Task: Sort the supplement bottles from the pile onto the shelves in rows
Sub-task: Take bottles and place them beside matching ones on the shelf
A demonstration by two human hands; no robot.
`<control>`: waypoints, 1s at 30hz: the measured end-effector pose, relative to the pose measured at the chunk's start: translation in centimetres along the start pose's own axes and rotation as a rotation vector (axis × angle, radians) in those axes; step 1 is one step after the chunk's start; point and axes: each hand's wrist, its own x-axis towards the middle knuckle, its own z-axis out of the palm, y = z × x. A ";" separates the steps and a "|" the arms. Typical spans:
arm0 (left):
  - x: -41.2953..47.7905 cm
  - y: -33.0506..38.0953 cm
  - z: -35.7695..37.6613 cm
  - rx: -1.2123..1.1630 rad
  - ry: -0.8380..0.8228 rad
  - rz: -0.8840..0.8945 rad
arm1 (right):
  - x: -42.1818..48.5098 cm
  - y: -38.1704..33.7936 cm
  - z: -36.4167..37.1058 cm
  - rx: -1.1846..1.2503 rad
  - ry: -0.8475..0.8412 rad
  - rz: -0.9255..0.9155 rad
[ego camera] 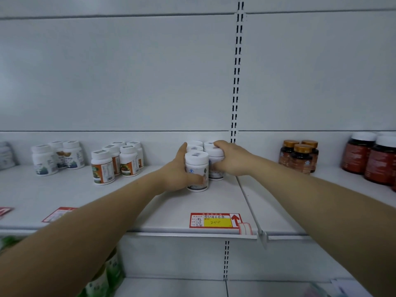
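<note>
On the white shelf [150, 211] stands a cluster of several white supplement bottles with white caps. My left hand [179, 174] grips the front bottle [196, 166] from its left side, thumb across the label. My right hand [230, 159] is wrapped over the cap and side of the bottle just behind and to the right [215, 174]. Both bottles stand upright on the shelf. Two more white caps [195, 146] show behind them near the back panel.
Left along the shelf stand orange-labelled white bottles [102, 166] and blue-labelled white bottles [45, 159]. To the right are dark bottles with gold caps [300, 155] and red bottles with white caps [377, 159]. A red and yellow price tag [214, 220] lies at the shelf's front edge. Green-labelled bottles [107, 273] sit on the lower shelf.
</note>
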 end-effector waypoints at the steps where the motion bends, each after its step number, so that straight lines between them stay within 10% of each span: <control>1: 0.1 0.0 -0.1 -0.002 -0.001 -0.006 | 0.0 0.0 0.0 0.011 -0.008 0.003; 22: 0.3 0.0 -0.8 0.032 -0.049 -0.039 | 0.4 0.2 -1.4 -0.044 -0.050 0.007; 30: -2.3 2.5 -5.4 0.484 0.044 -0.052 | 2.1 -2.1 -4.6 -0.066 -0.014 -0.065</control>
